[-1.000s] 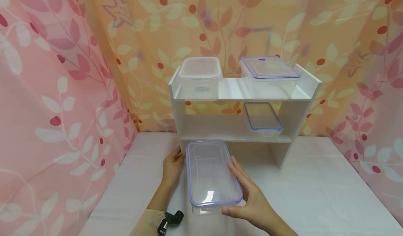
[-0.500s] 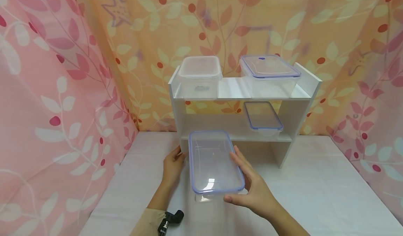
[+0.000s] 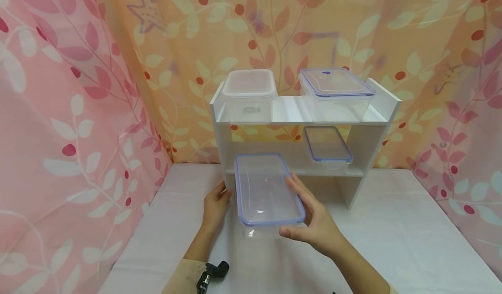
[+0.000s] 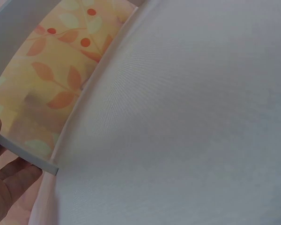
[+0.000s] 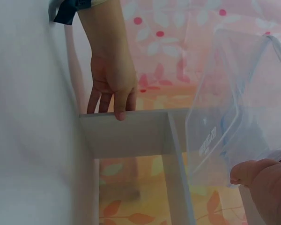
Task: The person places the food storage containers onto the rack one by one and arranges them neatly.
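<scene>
A clear lidded food container (image 3: 268, 189) with a blue-edged lid hangs in front of the white shelf unit (image 3: 288, 109), overlapping its middle board in the head view. My right hand (image 3: 319, 226) grips it by the right side, thumb at the near corner and fingers along the far part of the rim. In the right wrist view its base shows, raised beside the shelf, with my thumb (image 5: 262, 180) at the edge. Low on the shelf's left side panel (image 4: 27, 155), my left hand (image 3: 215, 209) pinches the front edge, thumb on one face and fingers on the other.
Two larger clear containers stand on the top shelf, a white-lidded one (image 3: 249, 98) at left and a blue-rimmed one (image 3: 337, 93) at right. A smaller blue-rimmed container (image 3: 328, 145) sits at the middle shelf's right. White cloth covers the table (image 3: 408, 241); patterned curtains (image 3: 90, 124) surround it.
My right hand has carried the container up and forward toward the middle shelf. The left hand keeps its place on the side panel.
</scene>
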`<state>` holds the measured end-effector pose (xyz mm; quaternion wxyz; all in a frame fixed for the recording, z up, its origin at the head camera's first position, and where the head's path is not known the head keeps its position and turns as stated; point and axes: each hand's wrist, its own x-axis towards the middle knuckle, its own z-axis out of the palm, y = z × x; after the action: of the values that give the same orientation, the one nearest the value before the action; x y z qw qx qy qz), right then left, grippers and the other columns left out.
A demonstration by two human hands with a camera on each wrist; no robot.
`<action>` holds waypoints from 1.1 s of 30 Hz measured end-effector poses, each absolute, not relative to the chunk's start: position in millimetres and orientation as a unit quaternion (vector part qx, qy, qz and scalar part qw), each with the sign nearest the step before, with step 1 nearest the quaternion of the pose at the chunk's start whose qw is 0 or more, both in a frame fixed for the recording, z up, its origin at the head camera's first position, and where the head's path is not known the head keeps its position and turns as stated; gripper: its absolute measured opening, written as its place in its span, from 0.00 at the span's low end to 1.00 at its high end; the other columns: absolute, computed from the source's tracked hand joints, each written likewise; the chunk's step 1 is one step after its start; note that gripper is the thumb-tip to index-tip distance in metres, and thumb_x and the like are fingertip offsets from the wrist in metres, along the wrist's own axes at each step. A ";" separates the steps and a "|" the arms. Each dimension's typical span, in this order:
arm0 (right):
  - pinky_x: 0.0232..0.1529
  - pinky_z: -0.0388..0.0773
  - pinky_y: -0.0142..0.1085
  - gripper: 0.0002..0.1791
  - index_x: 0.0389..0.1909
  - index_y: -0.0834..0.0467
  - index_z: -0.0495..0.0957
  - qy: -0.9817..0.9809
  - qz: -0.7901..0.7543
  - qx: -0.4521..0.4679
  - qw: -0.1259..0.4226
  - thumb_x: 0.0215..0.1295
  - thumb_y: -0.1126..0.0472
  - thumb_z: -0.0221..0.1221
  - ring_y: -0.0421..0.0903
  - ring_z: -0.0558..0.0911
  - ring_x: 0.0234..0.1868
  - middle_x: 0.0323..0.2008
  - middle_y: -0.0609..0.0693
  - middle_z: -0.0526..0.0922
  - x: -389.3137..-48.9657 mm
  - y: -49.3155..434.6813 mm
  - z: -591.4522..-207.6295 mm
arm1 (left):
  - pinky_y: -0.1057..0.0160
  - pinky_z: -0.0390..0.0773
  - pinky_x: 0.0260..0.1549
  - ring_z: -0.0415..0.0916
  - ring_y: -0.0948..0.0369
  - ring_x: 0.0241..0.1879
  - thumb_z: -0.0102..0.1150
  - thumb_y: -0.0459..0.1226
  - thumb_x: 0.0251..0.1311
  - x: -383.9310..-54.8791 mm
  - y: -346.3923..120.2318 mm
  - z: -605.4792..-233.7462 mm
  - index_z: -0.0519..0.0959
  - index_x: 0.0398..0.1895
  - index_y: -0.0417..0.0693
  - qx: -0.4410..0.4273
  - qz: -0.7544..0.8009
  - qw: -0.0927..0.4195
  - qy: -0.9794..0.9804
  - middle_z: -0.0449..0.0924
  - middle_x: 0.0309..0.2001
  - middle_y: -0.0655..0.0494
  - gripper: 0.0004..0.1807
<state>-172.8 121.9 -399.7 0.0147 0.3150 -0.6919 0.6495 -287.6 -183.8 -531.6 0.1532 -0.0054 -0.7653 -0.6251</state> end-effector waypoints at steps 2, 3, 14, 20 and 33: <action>0.67 0.69 0.27 0.58 0.80 0.56 0.56 -0.693 0.646 0.319 0.019 0.49 0.71 0.77 0.60 0.51 0.80 0.83 0.58 0.41 -174.2 121.7 -397.4 | 0.61 0.85 0.48 0.81 0.50 0.60 0.62 0.35 0.70 -287.8 -183.7 -530.9 0.74 0.70 0.43 -0.006 -0.626 0.155 -0.764 0.78 0.66 0.46 0.25; 0.67 0.69 0.27 0.58 0.80 0.56 0.56 -0.694 0.644 0.321 0.023 0.49 0.71 0.76 0.62 0.51 0.80 0.83 0.58 0.41 -175.0 121.5 -396.2 | 0.62 0.85 0.47 0.81 0.51 0.60 0.62 0.35 0.70 -287.8 -183.5 -530.5 0.75 0.70 0.44 -0.005 -0.628 0.155 -0.763 0.78 0.66 0.46 0.25; 0.66 0.68 0.25 0.59 0.81 0.54 0.55 -0.713 0.636 0.294 0.035 0.49 0.68 0.78 0.57 0.51 0.81 0.84 0.50 0.41 -189.8 116.7 -382.8 | 0.60 0.85 0.49 0.81 0.51 0.60 0.61 0.35 0.71 -288.2 -183.1 -527.0 0.75 0.70 0.44 -0.006 -0.630 0.152 -0.762 0.78 0.66 0.47 0.25; 0.66 0.69 0.25 0.60 0.81 0.56 0.54 -0.712 0.643 0.278 0.035 0.48 0.68 0.79 0.54 0.52 0.81 0.84 0.49 0.40 -201.4 113.0 -377.9 | 0.59 0.85 0.50 0.80 0.51 0.61 0.62 0.35 0.71 -289.8 -183.1 -529.3 0.74 0.70 0.43 -0.005 -0.635 0.144 -0.759 0.77 0.67 0.46 0.26; 0.61 0.72 0.24 0.59 0.81 0.55 0.55 -0.725 0.637 0.258 0.044 0.50 0.63 0.80 0.52 0.53 0.81 0.84 0.51 0.40 -223.5 108.1 -371.4 | 0.57 0.85 0.52 0.80 0.52 0.61 0.61 0.36 0.71 -287.1 -182.5 -529.2 0.73 0.71 0.43 -0.002 -0.637 0.139 -0.758 0.77 0.67 0.48 0.26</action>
<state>-223.5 108.1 -371.4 0.0437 0.2584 -0.7245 0.6375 -287.1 -182.5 -529.2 0.1391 -0.0018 -0.7582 -0.6370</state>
